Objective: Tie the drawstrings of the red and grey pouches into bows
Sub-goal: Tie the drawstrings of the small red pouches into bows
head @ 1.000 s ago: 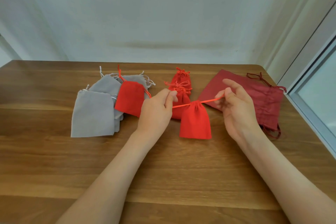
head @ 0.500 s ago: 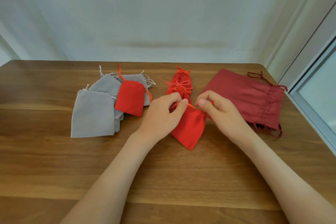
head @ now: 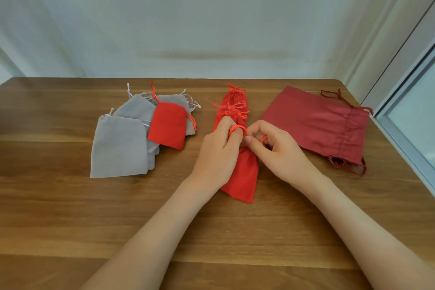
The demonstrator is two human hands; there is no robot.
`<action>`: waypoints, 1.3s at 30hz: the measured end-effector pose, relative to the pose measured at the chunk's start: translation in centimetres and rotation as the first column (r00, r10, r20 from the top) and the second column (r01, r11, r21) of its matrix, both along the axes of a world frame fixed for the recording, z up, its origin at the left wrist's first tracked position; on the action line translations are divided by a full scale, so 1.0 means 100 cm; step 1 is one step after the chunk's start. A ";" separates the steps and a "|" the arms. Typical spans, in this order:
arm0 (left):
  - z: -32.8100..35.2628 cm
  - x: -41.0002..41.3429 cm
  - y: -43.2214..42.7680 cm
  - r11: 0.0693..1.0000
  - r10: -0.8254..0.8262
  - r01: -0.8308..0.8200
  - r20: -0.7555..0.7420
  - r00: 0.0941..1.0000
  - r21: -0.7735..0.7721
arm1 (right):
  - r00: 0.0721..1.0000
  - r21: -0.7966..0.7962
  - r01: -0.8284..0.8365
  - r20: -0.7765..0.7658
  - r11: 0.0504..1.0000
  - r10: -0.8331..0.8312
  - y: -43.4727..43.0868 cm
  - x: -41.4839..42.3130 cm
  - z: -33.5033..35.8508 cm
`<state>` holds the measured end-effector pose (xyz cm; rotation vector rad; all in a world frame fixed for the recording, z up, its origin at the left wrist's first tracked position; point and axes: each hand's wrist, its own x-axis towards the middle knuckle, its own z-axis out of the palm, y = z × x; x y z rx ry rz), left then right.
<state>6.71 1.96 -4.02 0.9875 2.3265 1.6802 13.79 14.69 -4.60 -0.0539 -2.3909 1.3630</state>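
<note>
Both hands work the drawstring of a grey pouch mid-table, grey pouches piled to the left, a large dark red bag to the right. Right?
No: in the head view the pouch whose drawstring the left hand and right hand work is red, not grey. The grey pile on the left and dark red bag on the right stand.

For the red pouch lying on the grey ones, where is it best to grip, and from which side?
Probably pinch its two cords from above. The red pouch lies flat on the grey pouches, mouth at the far edge, and the cords stick out free there.
</note>
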 end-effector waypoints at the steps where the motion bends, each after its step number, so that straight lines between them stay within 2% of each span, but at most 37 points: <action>1: 0.000 0.002 0.000 1.000 0.023 -0.023 -0.037 0.999 -0.014 | 1.000 -0.012 0.002 -0.012 1.000 -0.002 -0.001 0.000 0.001; 5: -0.004 0.007 0.003 0.994 0.063 -0.078 -0.194 0.979 -0.074 | 0.998 -0.097 0.038 -0.055 0.995 -0.044 -0.005 -0.001 0.002; 8: -0.007 0.007 0.004 0.988 0.016 -0.042 -0.166 0.986 -0.150 | 0.994 -0.194 0.064 -0.076 0.979 -0.080 -0.004 -0.001 0.003; 13: -0.005 0.002 0.004 0.979 -0.041 0.032 -0.043 0.998 -0.203 | 0.991 -0.215 0.053 -0.111 0.975 -0.078 -0.005 -0.002 0.003; 16: -0.006 0.001 0.003 0.973 -0.068 0.070 0.015 0.998 -0.221 | 0.994 -0.175 0.034 -0.101 0.984 -0.052 -0.005 -0.001 0.005; 20: -0.005 0.000 0.003 0.954 -0.108 0.102 -0.005 0.994 -0.281 | 0.998 -0.080 -0.001 -0.066 0.997 -0.004 -0.006 -0.001 0.002; 23: -0.007 -0.001 0.004 0.944 -0.048 0.033 -0.039 0.998 -0.327 | 0.997 0.039 -0.017 -0.078 0.999 0.020 -0.004 -0.001 0.002; 25: -0.007 -0.001 0.003 0.956 0.026 -0.042 -0.056 0.998 -0.291 | 0.995 0.068 0.005 -0.095 0.998 0.001 -0.004 -0.001 0.002; 28: -0.002 0.004 0.001 0.959 0.172 -0.192 -0.109 0.979 -0.211 | 0.996 0.028 0.053 -0.069 0.998 -0.051 -0.003 -0.002 0.003; 32: 0.002 0.017 0.000 0.937 0.297 -0.340 -0.338 0.893 -0.075 | 0.990 0.033 0.124 -0.068 0.992 -0.122 -0.004 -0.003 0.000; 35: -0.005 0.017 0.007 0.940 0.231 -0.329 -0.547 0.804 -0.086 | 0.987 0.031 0.139 -0.081 0.990 -0.136 -0.005 -0.003 0.001; 36: -0.009 0.016 0.009 0.940 0.214 -0.327 -0.573 0.791 -0.101 | 0.987 0.028 0.143 -0.079 0.989 -0.140 -0.005 -0.003 0.001; 39: -0.015 0.013 0.012 0.959 0.147 -0.243 -0.478 0.866 -0.145 | 0.988 -0.011 0.143 -0.059 0.990 -0.143 -0.005 -0.004 0.000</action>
